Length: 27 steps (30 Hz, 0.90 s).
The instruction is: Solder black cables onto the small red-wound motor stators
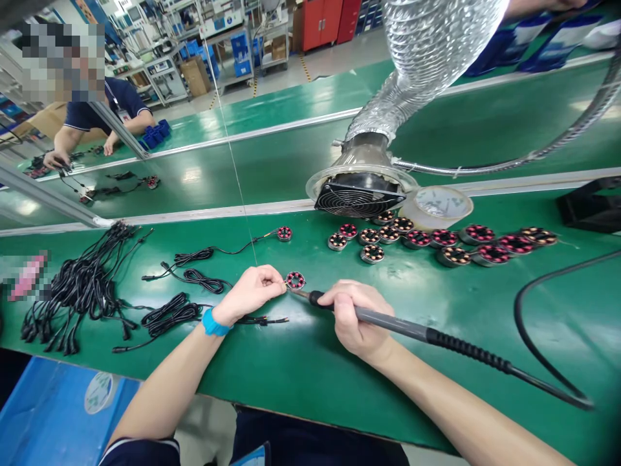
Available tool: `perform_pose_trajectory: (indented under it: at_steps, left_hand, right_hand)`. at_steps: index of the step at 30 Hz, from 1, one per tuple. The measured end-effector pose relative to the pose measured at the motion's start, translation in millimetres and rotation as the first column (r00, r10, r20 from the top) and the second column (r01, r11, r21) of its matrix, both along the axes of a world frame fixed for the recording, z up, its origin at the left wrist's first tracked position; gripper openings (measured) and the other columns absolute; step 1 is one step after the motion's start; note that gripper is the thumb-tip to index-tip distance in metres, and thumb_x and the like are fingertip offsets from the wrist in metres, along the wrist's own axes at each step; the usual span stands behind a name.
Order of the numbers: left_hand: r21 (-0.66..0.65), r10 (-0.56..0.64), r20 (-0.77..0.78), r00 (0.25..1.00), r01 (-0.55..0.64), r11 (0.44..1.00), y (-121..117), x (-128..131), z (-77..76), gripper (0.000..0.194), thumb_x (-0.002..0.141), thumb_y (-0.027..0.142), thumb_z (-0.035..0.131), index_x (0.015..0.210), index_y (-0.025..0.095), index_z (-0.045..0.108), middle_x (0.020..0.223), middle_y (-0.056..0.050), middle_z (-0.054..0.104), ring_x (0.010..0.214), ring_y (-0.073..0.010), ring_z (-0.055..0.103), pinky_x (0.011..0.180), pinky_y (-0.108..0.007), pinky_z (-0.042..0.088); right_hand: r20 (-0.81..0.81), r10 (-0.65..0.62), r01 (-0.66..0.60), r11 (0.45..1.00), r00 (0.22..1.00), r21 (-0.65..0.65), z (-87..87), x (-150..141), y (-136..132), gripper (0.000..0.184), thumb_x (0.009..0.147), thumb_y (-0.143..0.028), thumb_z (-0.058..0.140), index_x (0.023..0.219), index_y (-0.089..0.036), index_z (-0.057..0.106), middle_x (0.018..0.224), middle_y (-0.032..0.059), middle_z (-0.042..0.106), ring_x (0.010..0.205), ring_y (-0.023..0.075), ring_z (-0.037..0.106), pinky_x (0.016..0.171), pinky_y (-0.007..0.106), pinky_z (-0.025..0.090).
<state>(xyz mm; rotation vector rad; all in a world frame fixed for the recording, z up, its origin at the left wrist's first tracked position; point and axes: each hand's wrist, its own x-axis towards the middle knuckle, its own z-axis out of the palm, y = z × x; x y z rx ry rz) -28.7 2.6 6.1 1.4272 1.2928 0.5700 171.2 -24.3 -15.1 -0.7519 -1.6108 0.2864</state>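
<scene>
With your left hand (255,288) pinched on what looks like a lead (286,285) at the coil (295,280), between the front and back edges of the counter (301,362), and your right hand (359,317) wrapped around the iron (398,325), angle the tip (299,293) clear of your fingertips (281,287).

A green worktop (272,375) runs across the near side of my feed; past it I see a second long green surface (194,184) edged with a pale metal rail (291,125), with patches of light (191,173) glaring off it. Further off, I make out a grey floor (286,81) crossed by yellow-and-black tape (305,67); a red cabinet (320,26) stands at the back, near metal carts (227,35), blue bins (240,46) and a cardboard box (195,77).
</scene>
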Motion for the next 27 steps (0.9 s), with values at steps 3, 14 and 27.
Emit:
perform_pose_trajectory:
  at_steps: [3,14,27]
  left_hand:
    - [-0.007,-0.002,0.007,1.000,0.002,1.000,0.1,0.0,-0.1,0.013,0.073,0.023,0.061,0.066,0.012,0.065,0.085,-0.003,0.060,0.065,-0.0093,0.047,0.061,-0.024,0.036]
    - [-0.010,-0.011,0.009,1.000,0.011,1.000,0.0,0.8,3.1,0.012,0.073,0.022,0.060,0.068,0.013,0.066,0.085,-0.004,0.061,0.067,-0.0105,0.050,0.062,-0.024,0.037]
    - [-0.012,-0.009,-0.003,1.000,0.009,1.000,-0.2,1.1,5.7,0.015,0.074,0.026,0.063,0.066,0.013,0.064,0.086,-0.003,0.061,0.066,-0.0099,0.048,0.061,-0.024,0.037]
  right_hand:
    - [0.002,-0.006,0.006,1.000,1.000,0.010,-0.7,-0.3,0.2,0.024,0.087,-0.006,0.047,0.075,-0.021,0.061,0.063,-0.0041,0.068,0.051,0.0115,0.062,0.055,0.027,0.050]
    - [0.005,-0.007,0.008,0.999,1.000,-0.035,1.3,-0.4,1.5,0.025,0.088,-0.010,0.047,0.071,-0.021,0.061,0.061,-0.0033,0.067,0.049,0.0120,0.061,0.054,0.027,0.051]
    - [-0.068,-0.129,0.113,0.974,0.989,-0.196,0.7,0.5,0.1,0.033,0.094,-0.023,0.046,0.067,-0.022,0.065,0.059,-0.0019,0.064,0.045,0.0126,0.057,0.054,0.028,0.052]
